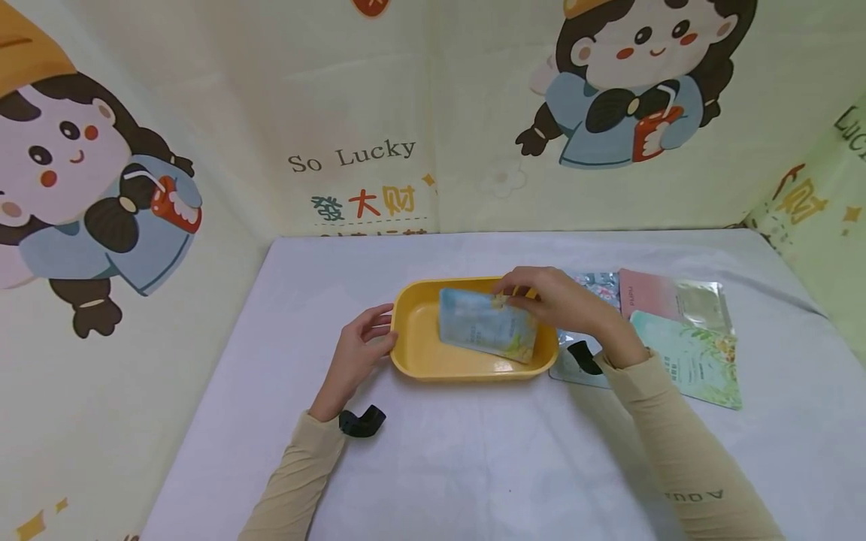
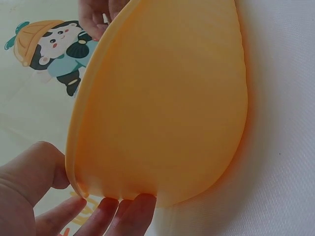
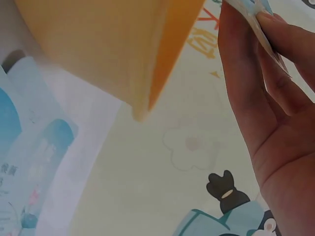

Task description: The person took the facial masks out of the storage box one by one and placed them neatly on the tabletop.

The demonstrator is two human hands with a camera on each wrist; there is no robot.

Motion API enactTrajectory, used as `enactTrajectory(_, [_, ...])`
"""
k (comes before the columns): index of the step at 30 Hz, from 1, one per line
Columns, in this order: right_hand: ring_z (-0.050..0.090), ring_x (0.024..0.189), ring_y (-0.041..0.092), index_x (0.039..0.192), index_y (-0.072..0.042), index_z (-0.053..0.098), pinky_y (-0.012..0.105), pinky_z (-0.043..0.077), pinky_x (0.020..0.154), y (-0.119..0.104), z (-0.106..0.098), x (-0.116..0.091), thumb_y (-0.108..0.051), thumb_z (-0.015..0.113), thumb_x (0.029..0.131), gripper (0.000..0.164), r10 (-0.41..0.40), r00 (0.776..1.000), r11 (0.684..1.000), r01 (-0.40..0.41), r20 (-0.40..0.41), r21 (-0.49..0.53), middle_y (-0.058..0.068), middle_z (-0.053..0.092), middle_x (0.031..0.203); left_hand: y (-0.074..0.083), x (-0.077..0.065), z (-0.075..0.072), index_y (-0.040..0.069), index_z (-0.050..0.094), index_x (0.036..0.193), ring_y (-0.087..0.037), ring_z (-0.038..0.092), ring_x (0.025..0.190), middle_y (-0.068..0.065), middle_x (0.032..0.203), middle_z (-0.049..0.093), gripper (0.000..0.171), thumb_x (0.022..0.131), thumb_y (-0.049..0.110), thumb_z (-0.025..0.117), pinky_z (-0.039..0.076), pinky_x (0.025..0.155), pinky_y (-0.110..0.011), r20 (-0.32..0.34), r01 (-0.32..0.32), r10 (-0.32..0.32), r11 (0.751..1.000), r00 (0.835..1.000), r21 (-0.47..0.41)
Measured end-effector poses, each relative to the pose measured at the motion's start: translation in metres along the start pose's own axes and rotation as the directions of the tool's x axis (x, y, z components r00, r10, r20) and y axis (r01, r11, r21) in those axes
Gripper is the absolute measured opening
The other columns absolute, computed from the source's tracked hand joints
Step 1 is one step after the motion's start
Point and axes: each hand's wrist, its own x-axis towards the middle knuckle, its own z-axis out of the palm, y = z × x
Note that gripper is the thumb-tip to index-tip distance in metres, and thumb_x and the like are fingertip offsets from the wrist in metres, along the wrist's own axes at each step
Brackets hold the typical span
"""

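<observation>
A yellow plastic tray [image 1: 433,368] sits on the white-covered table. My left hand [image 1: 358,353] holds its left end, thumb and fingertips set around the rim and outer wall; the left wrist view shows the fingers [image 2: 140,209] against that wall. Over the tray, my right hand [image 1: 555,300] pinches the upper right edge of a light blue flat packet [image 1: 483,323], which looks like a sheet mask sachet. The packet lies tilted across the tray opening; whether it touches the bottom I cannot tell. In the right wrist view only its edge [image 3: 261,37] shows between thumb and fingers.
Right of the tray lie several more flat packets: a pink and silver one [image 1: 649,293], a green floral one [image 1: 704,361], a patterned blue one [image 1: 602,284], and a pale one [image 1: 575,372] partly under my right arm. A printed cloth wall [image 1: 473,203] stands behind the table.
</observation>
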Motion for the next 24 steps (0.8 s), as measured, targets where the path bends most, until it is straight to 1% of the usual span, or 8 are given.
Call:
enactTrajectory(6, [0.061, 0.093, 0.013, 0.116, -0.013, 0.07, 0.035, 0.057, 0.081, -0.004, -0.012, -0.008, -0.002, 0.065, 0.094, 0.026, -0.004, 1.0, 0.999, 0.004, -0.018, 0.032, -0.003, 0.069, 0.11, 0.0, 0.0, 0.0, 0.016, 0.055, 0.139, -0.028, 0.059, 0.12, -0.011, 0.133, 0.059, 0.049, 0.092, 0.013, 0.067, 0.059, 0.085, -0.028, 0.0, 0.009, -0.009, 1.0, 1.0, 0.001])
enactTrajectory(9, [0.062, 0.094, 0.014, 0.116, -0.011, 0.07, 0.035, 0.058, 0.082, -0.007, -0.02, -0.013, -0.001, 0.065, 0.092, 0.026, -0.027, 0.999, 0.998, 0.028, -0.034, 0.05, -0.002, 0.07, 0.111, 0.001, -0.001, -0.001, 0.016, 0.055, 0.139, -0.027, 0.06, 0.12, -0.011, 0.133, 0.06, 0.048, 0.092, 0.014, 0.067, 0.059, 0.085, -0.028, 0.0, 0.012, -0.012, 1.0, 1.0, -0.003])
enactTrajectory(13, [0.063, 0.093, 0.013, 0.115, -0.011, 0.069, 0.031, 0.058, 0.081, -0.008, -0.027, -0.021, 0.0, 0.066, 0.092, 0.026, -0.052, 0.997, 0.996, 0.056, -0.058, 0.068, -0.002, 0.07, 0.111, 0.002, -0.002, -0.001, 0.017, 0.055, 0.138, -0.026, 0.06, 0.12, -0.009, 0.131, 0.06, 0.048, 0.092, 0.015, 0.067, 0.059, 0.084, -0.027, 0.0, 0.017, -0.017, 1.0, 1.0, 0.001])
enactTrajectory(19, [0.063, 0.093, 0.012, 0.114, -0.012, 0.068, 0.025, 0.059, 0.079, -0.007, -0.038, -0.032, 0.0, 0.067, 0.091, 0.025, -0.056, 0.995, 0.995, 0.062, -0.085, 0.072, -0.002, 0.069, 0.11, 0.003, -0.002, 0.0, 0.016, 0.055, 0.139, -0.027, 0.06, 0.119, -0.01, 0.132, 0.059, 0.048, 0.092, 0.015, 0.067, 0.059, 0.085, -0.027, -0.004, 0.008, -0.008, 1.0, 1.0, 0.012])
enactTrajectory(24, [0.063, 0.091, 0.01, 0.113, -0.013, 0.068, 0.021, 0.058, 0.078, -0.009, -0.047, -0.04, 0.0, 0.066, 0.091, 0.025, -0.069, 0.991, 0.995, 0.077, -0.117, 0.061, -0.003, 0.069, 0.108, 0.001, -0.002, 0.001, 0.016, 0.055, 0.139, -0.027, 0.061, 0.118, -0.011, 0.132, 0.06, 0.048, 0.092, 0.013, 0.066, 0.06, 0.081, -0.028, -0.001, -0.004, 0.004, 1.0, 1.0, -0.012])
